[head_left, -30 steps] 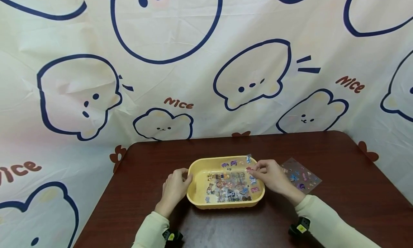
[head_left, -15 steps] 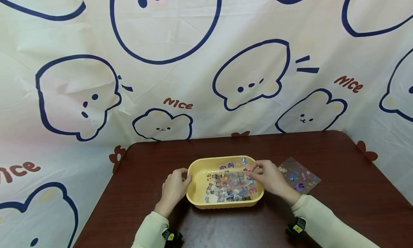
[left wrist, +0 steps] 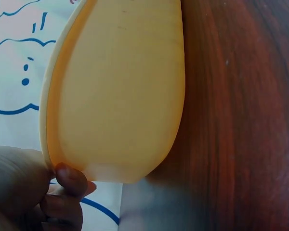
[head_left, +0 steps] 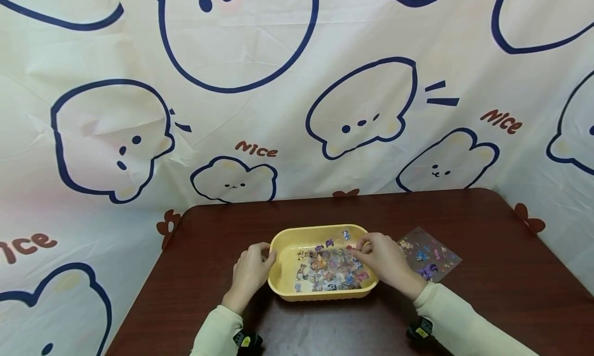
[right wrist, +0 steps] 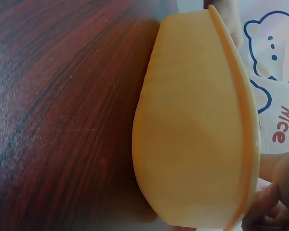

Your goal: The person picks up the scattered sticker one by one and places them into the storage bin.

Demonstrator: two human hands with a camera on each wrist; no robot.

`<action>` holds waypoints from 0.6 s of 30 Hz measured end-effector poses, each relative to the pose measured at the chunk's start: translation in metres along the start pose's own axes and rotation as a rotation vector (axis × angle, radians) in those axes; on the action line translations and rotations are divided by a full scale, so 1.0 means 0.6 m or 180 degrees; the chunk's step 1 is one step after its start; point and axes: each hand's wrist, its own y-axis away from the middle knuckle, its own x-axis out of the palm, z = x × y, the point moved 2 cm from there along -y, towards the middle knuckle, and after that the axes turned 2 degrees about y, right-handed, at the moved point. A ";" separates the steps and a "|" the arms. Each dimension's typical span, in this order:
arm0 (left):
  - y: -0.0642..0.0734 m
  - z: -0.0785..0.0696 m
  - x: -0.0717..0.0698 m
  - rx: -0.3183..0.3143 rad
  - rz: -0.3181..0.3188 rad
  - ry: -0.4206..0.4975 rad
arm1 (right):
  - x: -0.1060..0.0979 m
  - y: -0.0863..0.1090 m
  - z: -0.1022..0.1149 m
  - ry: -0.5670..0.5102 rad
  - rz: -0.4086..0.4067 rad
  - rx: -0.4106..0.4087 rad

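Note:
A shallow yellow plastic tray (head_left: 325,296) stands on the table, its outer wall filling much of both wrist views. My left hand (head_left: 250,273) grips the tray's left rim, the thumb and fingertips curled over it in the left wrist view. With thumb and fingertips my right hand (head_left: 389,259) pinches a clear sticker sheet (head_left: 330,243) at the tray's right side. This sheet carries small purple, blue and red figures and hangs over the inside of the tray. Below it, clear sheets with many small cartoon stickers (head_left: 315,277) lie on the tray's bottom.
Another clear sticker sheet (head_left: 436,255) lies flat on the dark brown table (head_left: 492,232), to the right of the tray and partly behind my right wrist. Behind the table hangs a white cloth (head_left: 297,119) with cartoon outlines.
My right hand has moved a little left and slightly down over the tray, carrying the pinched sticker sheet further inside. The left hand and the tray have stayed put.

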 end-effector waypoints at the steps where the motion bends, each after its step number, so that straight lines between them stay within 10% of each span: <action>1: 0.000 0.000 0.000 0.0000 -0.0001 0.0003 | 0.001 0.000 0.002 0.0052 -0.0011 -0.0012; 18: 0.000 0.002 0.002 0.0022 -0.0001 0.0003 | 0.006 0.002 0.015 0.0455 0.0101 -0.0103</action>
